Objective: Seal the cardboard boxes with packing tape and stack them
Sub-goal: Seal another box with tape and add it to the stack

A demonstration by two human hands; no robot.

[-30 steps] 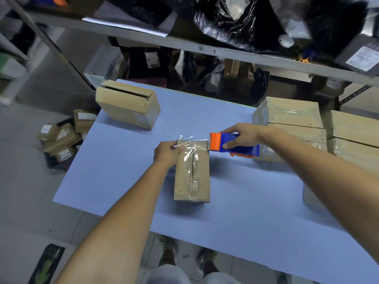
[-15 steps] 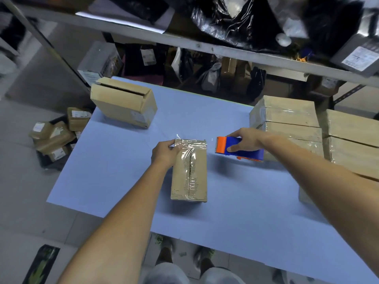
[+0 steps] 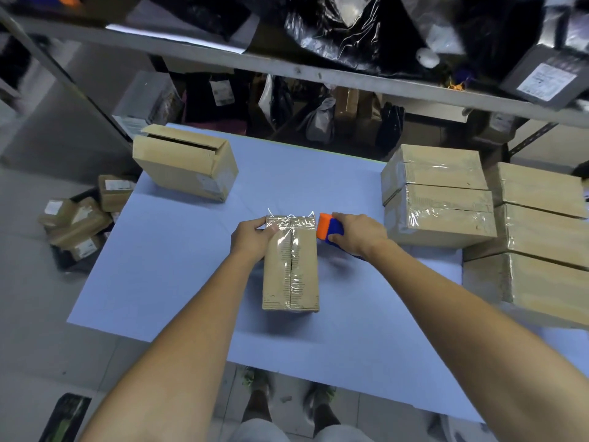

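A small cardboard box lies in the middle of the blue table, with clear tape along its top seam and across its far end. My left hand grips the box's far left corner, thumb on the taped end. My right hand holds the blue and orange tape dispenser just right of the box's far end. An untaped box with a slightly open flap sits at the table's far left. Taped boxes stand stacked two high at the right.
More stacked cardboard boxes fill the table's right edge. A metal shelf with black bags hangs over the far side. Small parcels lie on the floor at the left. My feet show below the near table edge.
My right hand has brought the tape dispenser back in close beside the box's far end. My left hand keeps its grip on the box, which has not shifted on the table.
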